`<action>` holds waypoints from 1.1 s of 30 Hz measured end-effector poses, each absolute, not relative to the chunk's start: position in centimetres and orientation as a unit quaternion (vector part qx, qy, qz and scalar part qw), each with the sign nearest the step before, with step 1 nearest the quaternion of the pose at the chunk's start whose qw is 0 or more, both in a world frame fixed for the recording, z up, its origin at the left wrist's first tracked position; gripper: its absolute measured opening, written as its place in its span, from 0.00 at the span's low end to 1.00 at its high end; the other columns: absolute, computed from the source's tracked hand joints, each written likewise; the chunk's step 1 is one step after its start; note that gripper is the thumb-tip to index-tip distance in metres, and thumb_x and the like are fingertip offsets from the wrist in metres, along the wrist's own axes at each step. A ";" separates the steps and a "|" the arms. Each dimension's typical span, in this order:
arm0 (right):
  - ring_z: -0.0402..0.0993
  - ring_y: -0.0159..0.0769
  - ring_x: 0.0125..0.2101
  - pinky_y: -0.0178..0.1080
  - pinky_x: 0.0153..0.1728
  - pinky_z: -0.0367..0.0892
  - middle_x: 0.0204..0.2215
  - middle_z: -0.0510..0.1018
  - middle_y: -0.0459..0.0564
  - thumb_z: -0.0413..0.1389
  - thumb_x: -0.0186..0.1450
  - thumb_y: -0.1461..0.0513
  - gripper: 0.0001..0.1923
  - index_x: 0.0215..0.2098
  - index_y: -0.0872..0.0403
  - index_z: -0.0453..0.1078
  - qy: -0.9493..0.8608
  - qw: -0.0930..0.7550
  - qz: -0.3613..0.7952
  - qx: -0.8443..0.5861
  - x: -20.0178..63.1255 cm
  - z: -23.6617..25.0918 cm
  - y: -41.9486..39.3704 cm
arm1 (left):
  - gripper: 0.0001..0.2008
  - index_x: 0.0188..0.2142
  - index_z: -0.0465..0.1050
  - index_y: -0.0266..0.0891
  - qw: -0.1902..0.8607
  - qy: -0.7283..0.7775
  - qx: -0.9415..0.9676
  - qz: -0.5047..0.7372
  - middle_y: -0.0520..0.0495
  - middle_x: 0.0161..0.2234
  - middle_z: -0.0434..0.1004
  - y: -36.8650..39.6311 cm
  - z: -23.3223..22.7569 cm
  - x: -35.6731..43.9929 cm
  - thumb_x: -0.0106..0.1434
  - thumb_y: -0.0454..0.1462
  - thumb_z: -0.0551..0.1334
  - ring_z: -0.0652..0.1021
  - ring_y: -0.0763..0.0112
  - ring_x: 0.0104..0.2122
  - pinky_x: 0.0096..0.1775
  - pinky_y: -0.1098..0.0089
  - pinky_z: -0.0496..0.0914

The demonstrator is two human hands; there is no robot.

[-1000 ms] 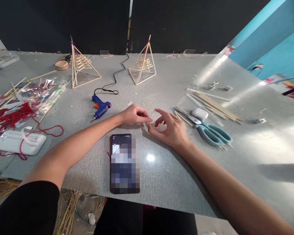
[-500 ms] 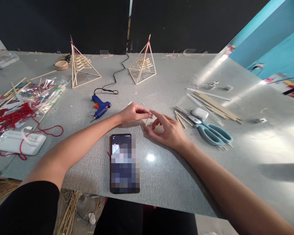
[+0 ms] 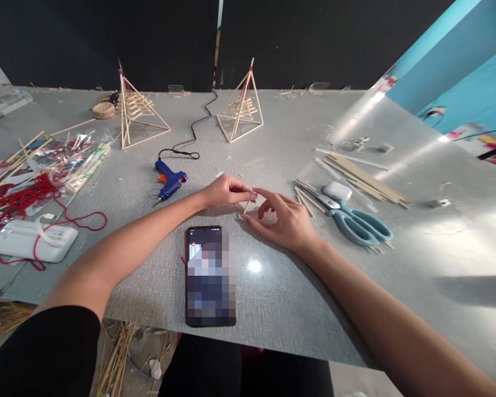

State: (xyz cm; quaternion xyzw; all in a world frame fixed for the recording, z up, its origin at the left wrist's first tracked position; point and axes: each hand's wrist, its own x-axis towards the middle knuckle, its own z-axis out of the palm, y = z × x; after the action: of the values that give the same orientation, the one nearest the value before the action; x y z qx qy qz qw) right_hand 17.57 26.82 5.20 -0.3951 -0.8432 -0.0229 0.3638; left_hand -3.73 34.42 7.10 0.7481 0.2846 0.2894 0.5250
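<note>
Short wooden stick (image 3: 246, 207), one: located over the middle of the worktop (image 3: 289, 309), nearer its front edge than its back edge, between the fingertips of two bare hands.

Left hand (image 3: 227, 191): thumb and index finger closed together in a pinch on the stick's upper end; other fingers curled in.

Right hand (image 3: 287, 218): thumb and index finger parted in a wide curve, index tip touching or nearly touching the left fingertips, thumb tip by the stick's lower end; whether it grips the stick cannot be told.

Smartphone (image 3: 210, 275), one: face up near the front edge, screen lit and largely pixelated.

Hot glue gun (image 3: 171, 182), blue with orange trigger: lying left of the left hand, nozzle towards the front edge; black cord (image 3: 193, 129) running to the back edge.

Pyramid frames of wooden sticks, two, upright near the back edge: left frame (image 3: 135, 107), bound purple near the apex; right frame (image 3: 243, 110), bound red.

Scissors (image 3: 357, 223), teal handles: right of the right hand, with a white rounded case (image 3: 337, 191) just beside the blades, cut sticks (image 3: 305, 202) alongside, and flat wooden strips (image 3: 361, 181) beyond.

Red yarn (image 3: 28, 196), tangled: towards the left edge, one strand crossing a white device (image 3: 31, 242) near the front left corner.
</note>
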 end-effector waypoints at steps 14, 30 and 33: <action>0.73 0.54 0.50 0.58 0.50 0.75 0.53 0.74 0.59 0.67 0.62 0.44 0.49 0.72 0.49 0.50 -0.867 0.365 0.068 -0.331 15.8 5.8 23.9 | 0.11 0.35 0.81 0.33 0.559 0.316 0.700 0.312 0.54 0.23 0.70 34.0 7.7 -3.7 0.64 0.41 0.66 0.64 0.80 0.23 0.29 0.71 0.57; 0.63 0.61 0.66 0.66 0.65 0.66 0.67 0.63 0.64 0.65 0.65 0.46 0.47 0.74 0.48 0.47 -0.893 0.348 0.140 -0.249 13.7 7.0 21.5 | 0.09 0.38 0.80 0.33 0.602 0.309 0.668 0.309 0.57 0.18 0.65 33.8 7.9 -3.6 0.67 0.31 0.59 0.63 0.83 0.19 0.26 0.73 0.55; 0.67 0.57 0.63 0.63 0.63 0.68 0.63 0.68 0.62 0.62 0.68 0.49 0.38 0.70 0.48 0.54 -0.893 0.357 0.132 -0.240 13.8 7.3 21.5 | 0.09 0.38 0.80 0.33 0.605 0.298 0.673 0.304 0.56 0.19 0.67 33.8 7.9 -3.7 0.68 0.32 0.60 0.64 0.83 0.19 0.26 0.73 0.56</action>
State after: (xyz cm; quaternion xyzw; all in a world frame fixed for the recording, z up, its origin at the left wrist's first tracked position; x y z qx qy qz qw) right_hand 13.84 21.53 7.30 -0.2398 -0.8931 0.1323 0.3568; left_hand -3.67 33.82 7.90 0.6733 0.2979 0.3042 0.6045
